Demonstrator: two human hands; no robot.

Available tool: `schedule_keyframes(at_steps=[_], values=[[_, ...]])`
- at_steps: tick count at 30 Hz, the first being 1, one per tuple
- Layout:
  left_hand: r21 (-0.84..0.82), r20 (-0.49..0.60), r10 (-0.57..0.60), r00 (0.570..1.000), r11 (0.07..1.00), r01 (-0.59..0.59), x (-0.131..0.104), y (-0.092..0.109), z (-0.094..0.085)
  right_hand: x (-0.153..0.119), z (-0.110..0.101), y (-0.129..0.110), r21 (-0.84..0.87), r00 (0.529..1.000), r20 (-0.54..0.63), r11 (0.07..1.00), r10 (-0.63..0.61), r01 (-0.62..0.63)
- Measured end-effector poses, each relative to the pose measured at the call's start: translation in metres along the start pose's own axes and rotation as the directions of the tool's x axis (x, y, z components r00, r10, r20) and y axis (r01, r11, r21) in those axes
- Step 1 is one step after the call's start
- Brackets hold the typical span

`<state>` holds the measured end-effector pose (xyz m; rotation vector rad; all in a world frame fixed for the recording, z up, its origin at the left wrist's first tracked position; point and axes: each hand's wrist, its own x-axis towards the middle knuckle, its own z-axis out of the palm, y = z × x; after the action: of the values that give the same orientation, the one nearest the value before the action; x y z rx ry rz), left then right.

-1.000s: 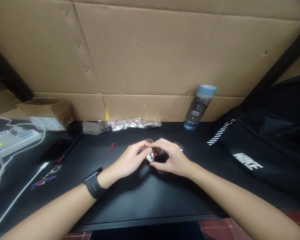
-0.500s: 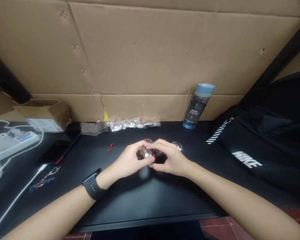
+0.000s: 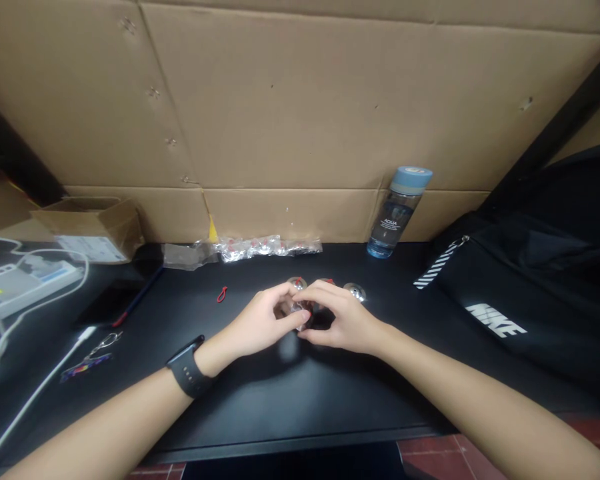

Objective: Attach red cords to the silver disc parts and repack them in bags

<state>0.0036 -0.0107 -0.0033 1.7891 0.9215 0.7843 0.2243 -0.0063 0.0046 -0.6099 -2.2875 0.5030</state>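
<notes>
Both hands at one small shiny metal piece [image 3: 297, 307], red showing on it; it sits left of the water bottle [image 3: 399, 213] and nearer me; my left hand [image 3: 260, 319] grips it, thumb laid across the near face; my right hand [image 3: 350, 320] curls in from the other side, fingers and thumb bent about the piece; how firmly those tips bear on it I cannot tell, fingers being in the way; nor whether it rests on the black table [image 3: 290, 400] or hangs just above.

Main risk: slipping; a polished, rounded surface under bare tips could skid out if one thumb pushes harder than the other; it might then roll towards the bottle or towards me. Second risk: three metal discs, left disc [image 3: 296, 283], middle disc [image 3: 327, 282] and right disc [image 3: 355, 291], lie left of the bottle and nearer me, just beyond my knuckles; a careless lift of the right hand could knock them. Third: the loose red loop [image 3: 222, 294], farthest left of the bottle among these; light enough that a dragged sleeve or wrist might sweep it off unnoticed.
</notes>
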Motion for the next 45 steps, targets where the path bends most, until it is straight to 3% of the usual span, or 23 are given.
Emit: schedule_keyframes(at_steps=[8, 14, 17, 22, 32, 36, 45], values=[[0.028, 0.084, 0.060, 0.995, 0.998, -0.063, -0.0018, -0.0022, -0.0024, 0.0004, -0.0007, -0.0003, 0.000, 1.000, 0.019, 1.000, 0.015, -0.015], [-0.078, 0.041, 0.055, 0.998, 0.996, -0.051, 0.0002, -0.0012, -0.0019, -0.0008, -0.0009, 0.0011, 0.002, 1.000, 0.015, 1.000, 0.014, -0.014], [-0.120, 0.083, 0.055, 0.995, 0.992, -0.044, -0.0005, -0.0016, -0.0014, -0.0015, -0.0009, 0.0016, 0.001, 1.000, 0.009, 1.000, 0.015, -0.015], [0.009, 0.065, 0.054, 0.996, 0.998, -0.055, -0.0025, -0.0067, 0.0007, -0.0015, 0.0000, 0.0018, 0.000, 1.000, 0.006, 1.000, 0.010, -0.010], [-0.074, 0.019, 0.067, 0.998, 0.995, -0.066, 0.0016, -0.0036, 0.0006, -0.0002, -0.0003, 0.0003, 0.014, 1.000, 0.025, 1.000, 0.006, -0.006], [0.011, 0.006, 0.028, 1.000, 1.000, -0.028, -0.0004, -0.0041, 0.0020, -0.0004, -0.0004, -0.0003, 0.013, 0.999, 0.038, 1.000, 0.018, -0.018], [0.078, -0.008, 0.062, 0.998, 0.995, -0.061, -0.0002, -0.0031, 0.0015, -0.0007, 0.0000, 0.0000, 0.026, 0.999, 0.046, 0.999, 0.018, -0.019]])
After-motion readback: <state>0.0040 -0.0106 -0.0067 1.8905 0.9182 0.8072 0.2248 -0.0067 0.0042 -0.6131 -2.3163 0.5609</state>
